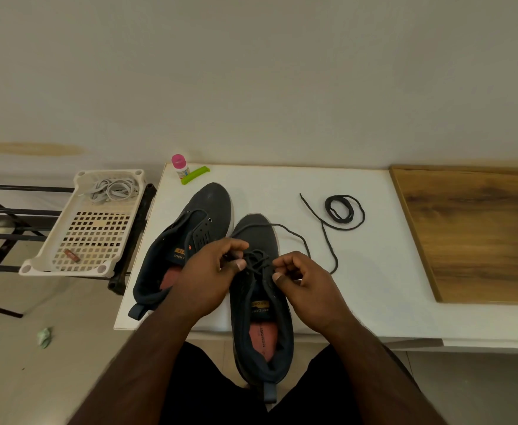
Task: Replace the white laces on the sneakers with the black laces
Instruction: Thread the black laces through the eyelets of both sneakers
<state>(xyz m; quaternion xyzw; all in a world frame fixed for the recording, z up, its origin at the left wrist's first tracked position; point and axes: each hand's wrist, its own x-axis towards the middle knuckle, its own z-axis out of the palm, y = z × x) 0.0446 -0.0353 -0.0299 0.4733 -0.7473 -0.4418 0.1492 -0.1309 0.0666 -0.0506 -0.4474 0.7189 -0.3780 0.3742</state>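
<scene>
Lying heel-toward-viewer with its long axis from 6 to 12 o'clock, the near sneaker (259, 302) is being laced: the black lace (309, 240) is pinched by the grip of both the left hand (211, 271) and right hand (305, 283), its free tail trailing toward 2 o'clock across the worktop (358, 286).

The right sneaker (259, 302) has "MEMORY" printed along its pink insole, running toward the heel. Its tongue carries an orange tag and white lettering below that starts "CAM"; the rest is hidden by the right hand (306, 289). The left sneaker (178, 250) shows "CAMPUS" in white on its tongue, upside down from here, beside an orange tag too small to read. The bottle's (180, 165) label is unreadable.
</scene>
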